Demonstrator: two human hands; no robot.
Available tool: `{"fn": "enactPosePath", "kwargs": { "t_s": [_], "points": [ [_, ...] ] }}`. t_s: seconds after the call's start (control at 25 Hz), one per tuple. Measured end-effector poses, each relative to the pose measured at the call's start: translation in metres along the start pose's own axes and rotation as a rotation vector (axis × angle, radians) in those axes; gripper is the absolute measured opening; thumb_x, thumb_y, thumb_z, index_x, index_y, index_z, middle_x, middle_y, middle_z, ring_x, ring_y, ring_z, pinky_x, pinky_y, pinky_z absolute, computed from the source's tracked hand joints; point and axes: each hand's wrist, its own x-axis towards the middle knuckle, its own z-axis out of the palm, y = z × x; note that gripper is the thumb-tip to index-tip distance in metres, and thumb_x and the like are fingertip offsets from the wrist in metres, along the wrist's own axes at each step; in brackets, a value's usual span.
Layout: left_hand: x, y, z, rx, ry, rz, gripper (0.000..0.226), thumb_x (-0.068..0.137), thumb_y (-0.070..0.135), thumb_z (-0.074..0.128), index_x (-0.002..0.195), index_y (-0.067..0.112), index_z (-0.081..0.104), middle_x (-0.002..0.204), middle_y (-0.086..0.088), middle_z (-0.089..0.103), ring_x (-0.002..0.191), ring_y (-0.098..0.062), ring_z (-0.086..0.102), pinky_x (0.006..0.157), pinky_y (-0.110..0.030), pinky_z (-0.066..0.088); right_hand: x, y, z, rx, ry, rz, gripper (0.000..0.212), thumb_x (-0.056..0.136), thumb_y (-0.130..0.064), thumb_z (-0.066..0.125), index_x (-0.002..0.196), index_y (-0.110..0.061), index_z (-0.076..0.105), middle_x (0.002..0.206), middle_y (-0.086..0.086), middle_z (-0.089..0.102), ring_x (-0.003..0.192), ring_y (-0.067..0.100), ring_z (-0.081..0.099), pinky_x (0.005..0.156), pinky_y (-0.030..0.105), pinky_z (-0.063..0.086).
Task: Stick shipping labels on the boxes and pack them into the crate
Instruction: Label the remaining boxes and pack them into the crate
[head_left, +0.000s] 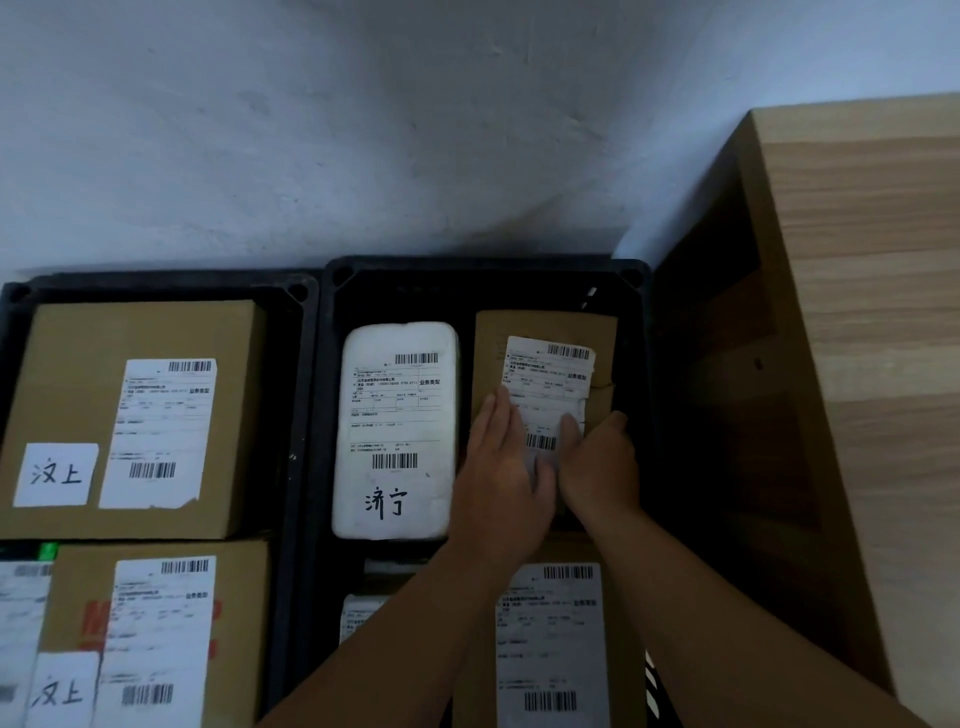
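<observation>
In the right black crate (485, 267) a small brown box (540, 325) lies at the back right, with a white shipping label (548, 382) on its top. My left hand (498, 467) lies flat on the label's left side, fingers straight. My right hand (597, 462) presses the label's lower right part, its thumb over the box's right edge. A white foam parcel (397, 431) with a label and handwritten characters lies to the left in the same crate. A labelled brown box (550, 644) sits in front, under my forearms.
The left black crate (156, 283) holds two labelled brown boxes (130, 415) (156, 634), each with a handwritten white tag. A wooden table (872, 312) stands to the right of the crates. A white wall runs behind them.
</observation>
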Motion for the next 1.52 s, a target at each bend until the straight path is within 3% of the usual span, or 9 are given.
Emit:
{"fn": "enactPosePath", "kwargs": {
  "t_s": [0.2,0.32,0.48,0.6,0.88,1.12,1.28,1.4,1.52],
  "points": [
    [0.026,-0.004,0.006,0.021,-0.133,-0.104,0.061,0.108,0.022,0.038,0.158,-0.004,0.016,0.170,-0.013,0.007,0.158,-0.019,0.000,0.128,-0.029,0.007,0.025,-0.011,0.008,-0.067,-0.064,0.017,0.035,0.106,-0.029,0.045,0.129,-0.003,0.044,0.122,0.017,0.059,0.096,0.031,0.062,0.062,0.032,0.047],
    [0.042,-0.010,0.017,0.146,-0.408,-0.207,0.053,0.109,0.020,0.031,0.156,-0.004,0.024,0.164,-0.026,0.014,0.155,-0.033,0.010,0.127,-0.043,0.015,0.038,-0.011,0.016,-0.051,-0.140,-0.082,0.048,0.103,-0.018,0.053,0.145,-0.005,0.034,0.135,0.020,0.051,0.113,0.033,0.059,0.085,0.040,0.055],
    [0.043,-0.024,0.033,0.277,-0.583,-0.302,0.064,0.104,0.024,0.046,0.155,-0.004,0.020,0.164,-0.024,0.012,0.151,-0.036,0.018,0.125,-0.048,0.015,0.036,0.009,0.028,-0.191,-0.193,-0.290,0.065,0.097,-0.008,0.052,0.154,-0.007,0.021,0.150,0.023,0.033,0.132,0.040,0.042,0.108,0.053,0.042],
    [0.039,-0.026,0.039,0.369,-0.569,-0.260,0.061,0.101,0.024,0.049,0.152,-0.004,0.028,0.159,-0.024,0.022,0.147,-0.037,0.025,0.124,-0.047,0.019,0.036,0.025,0.034,-0.432,-0.215,-0.401,0.066,0.100,-0.013,0.052,0.156,-0.007,0.019,0.162,0.014,0.019,0.144,0.033,0.027,0.117,0.046,0.034],
    [0.041,-0.014,0.024,0.077,-0.352,-0.217,0.031,0.101,0.005,0.045,0.129,-0.003,0.055,0.130,-0.021,0.058,0.115,-0.030,0.060,0.097,-0.034,0.051,0.033,0.013,0.011,-0.412,-0.315,-0.416,0.048,0.097,-0.006,0.052,0.144,-0.002,0.040,0.149,0.016,0.039,0.136,0.032,0.038,0.114,0.039,0.034],
    [-0.012,0.038,-0.074,0.051,-0.146,-0.147,0.036,0.105,0.013,0.049,0.139,0.014,0.059,0.132,-0.005,0.064,0.114,-0.013,0.060,0.093,-0.016,0.044,-0.038,-0.008,-0.094,-0.199,-0.283,-0.539,0.035,0.100,-0.010,0.048,0.133,-0.019,0.056,0.132,0.002,0.057,0.114,0.014,0.058,0.095,0.024,0.051],
    [-0.053,0.079,-0.144,0.175,-0.114,-0.201,0.036,0.107,0.029,0.045,0.142,0.030,0.052,0.140,0.012,0.057,0.127,-0.007,0.052,0.103,-0.018,0.040,-0.088,-0.008,-0.200,-0.231,-0.121,-0.635,0.039,0.101,-0.013,0.044,0.136,-0.028,0.055,0.136,-0.008,0.056,0.115,0.005,0.055,0.092,0.003,0.032],
    [-0.066,0.137,-0.166,0.278,-0.059,-0.092,0.038,0.104,0.040,0.041,0.142,0.038,0.049,0.141,0.016,0.055,0.129,-0.003,0.052,0.104,-0.016,0.037,-0.121,0.014,-0.285,-0.299,0.041,-0.577,0.048,0.102,-0.024,0.044,0.149,-0.033,0.041,0.156,-0.009,0.042,0.139,0.007,0.044,0.110,0.012,0.027],
    [-0.068,0.225,-0.155,0.352,-0.131,0.099,0.042,0.102,0.044,0.040,0.143,0.038,0.045,0.147,0.014,0.050,0.131,-0.005,0.051,0.104,-0.017,0.037,-0.153,0.050,-0.376,-0.293,0.293,-0.500,0.053,0.098,-0.033,0.047,0.149,-0.040,0.036,0.151,-0.014,0.043,0.136,0.006,0.045,0.104,0.020,0.038]
  ]
}}
